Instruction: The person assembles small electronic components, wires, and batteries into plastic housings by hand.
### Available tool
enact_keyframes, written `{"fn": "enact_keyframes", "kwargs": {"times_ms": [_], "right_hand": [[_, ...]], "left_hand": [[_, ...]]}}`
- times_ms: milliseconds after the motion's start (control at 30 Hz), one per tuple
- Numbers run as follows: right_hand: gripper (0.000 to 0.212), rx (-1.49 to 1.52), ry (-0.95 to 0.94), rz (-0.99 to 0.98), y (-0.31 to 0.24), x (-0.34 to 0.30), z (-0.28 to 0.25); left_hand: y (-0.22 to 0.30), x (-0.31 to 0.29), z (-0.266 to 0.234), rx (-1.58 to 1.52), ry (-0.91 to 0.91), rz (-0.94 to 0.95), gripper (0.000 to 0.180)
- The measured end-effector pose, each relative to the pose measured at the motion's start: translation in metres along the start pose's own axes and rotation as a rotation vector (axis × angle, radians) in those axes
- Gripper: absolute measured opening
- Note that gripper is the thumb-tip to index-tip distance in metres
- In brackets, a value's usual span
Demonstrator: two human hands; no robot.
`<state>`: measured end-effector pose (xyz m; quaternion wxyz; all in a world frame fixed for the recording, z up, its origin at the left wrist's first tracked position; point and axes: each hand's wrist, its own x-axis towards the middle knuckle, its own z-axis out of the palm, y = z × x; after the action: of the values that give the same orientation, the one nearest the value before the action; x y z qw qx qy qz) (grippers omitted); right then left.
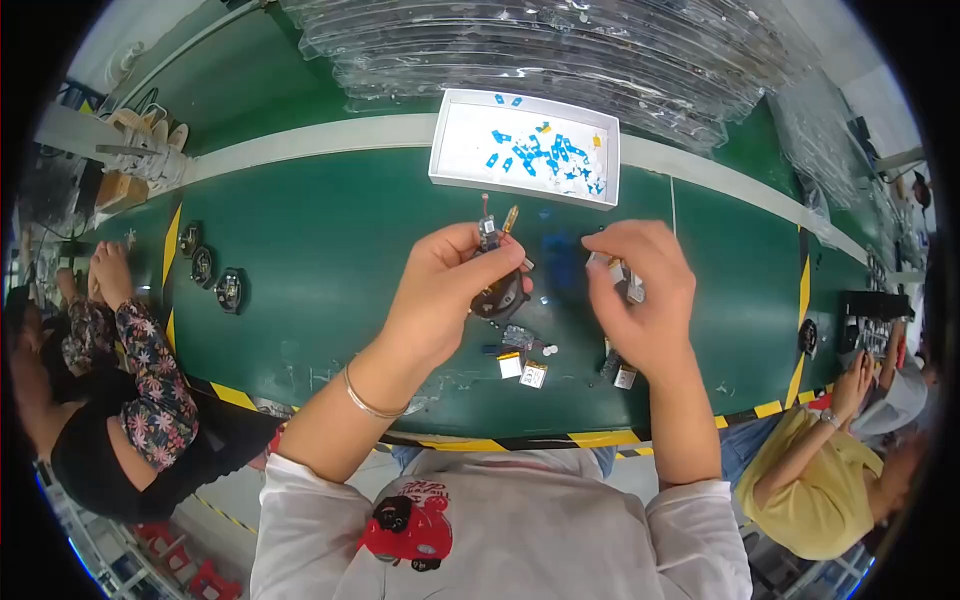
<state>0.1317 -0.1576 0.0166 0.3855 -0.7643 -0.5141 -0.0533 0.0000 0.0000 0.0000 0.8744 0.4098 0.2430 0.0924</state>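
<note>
My left hand (445, 275) is closed around a round black electronic housing (500, 297). A small circuit board (488, 232) and a gold-coloured strip (511, 218) stick up past its thumb and fingers. To the right, my right hand (648, 290) is curled, thumb and forefinger close together. Small silvery, battery-like pieces show between its thumb and fingers; whether they are gripped or lie behind is unclear. Below the hands lie two small flat batteries (522, 369), a small circuit board (519, 337) and another battery (625, 377) partly under my right wrist.
Beyond my hands stands a white box (470, 185) with many small blue pieces and a few yellow ones. Stacked clear plastic trays (560, 60) fill the back. Several round black parts (229, 290) sit at left on the green table (330, 250). People work at both sides.
</note>
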Motion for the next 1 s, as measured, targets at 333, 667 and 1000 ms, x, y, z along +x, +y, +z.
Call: {"fn": "enact_keyframes", "kwargs": {"times_ms": [333,667,1000], "right_hand": [[0.016,0.229,0.036,0.003,-0.024,-0.007,0.012],[0.017,0.278,0.032,0.079,-0.023,-0.006,0.010],[0.018,0.110,0.139,-0.088,-0.024,-0.005,0.016]], "left_hand": [[-0.005,-0.007,0.011,0.079,-0.055,-0.029,0.007],[0.003,-0.015,0.021,0.221,-0.126,-0.059,0.028],[-0.004,-0.022,0.023,0.102,-0.167,0.020,0.030]]}}
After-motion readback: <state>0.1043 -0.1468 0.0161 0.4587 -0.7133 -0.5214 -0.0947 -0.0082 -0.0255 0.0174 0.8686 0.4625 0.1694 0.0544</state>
